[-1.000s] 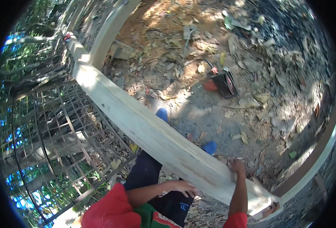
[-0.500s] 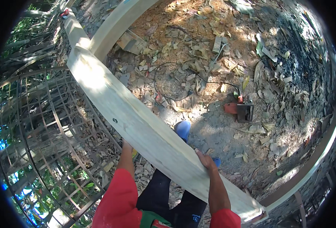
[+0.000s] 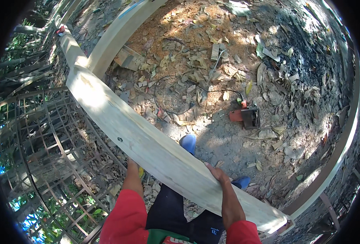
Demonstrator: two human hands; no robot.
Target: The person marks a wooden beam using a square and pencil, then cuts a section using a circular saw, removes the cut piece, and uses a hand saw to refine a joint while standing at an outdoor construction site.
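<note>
A long, pale wooden plank (image 3: 147,138) slants across in front of my legs, from the upper left down to the lower right. My right hand (image 3: 219,174) is closed over its far edge, near the right end. On the near side, my left hand (image 3: 133,163) reaches in under the plank's edge, and its fingers are hidden behind the wood. A dark knot marks the plank's face not far from that hand.
Another beam (image 3: 115,38) meets the plank's far left end, and a long rail (image 3: 334,173) curves along the right. An orange and black power tool (image 3: 245,116) with a cord lies on leafy ground. A slatted lattice (image 3: 45,150) stands at left. Blue shoes (image 3: 188,143) show beyond the plank.
My right shoe has moved out to the right. The scene has shifted slightly left in view. My right hand stays on the plank, and my left hand stays at its near edge.
</note>
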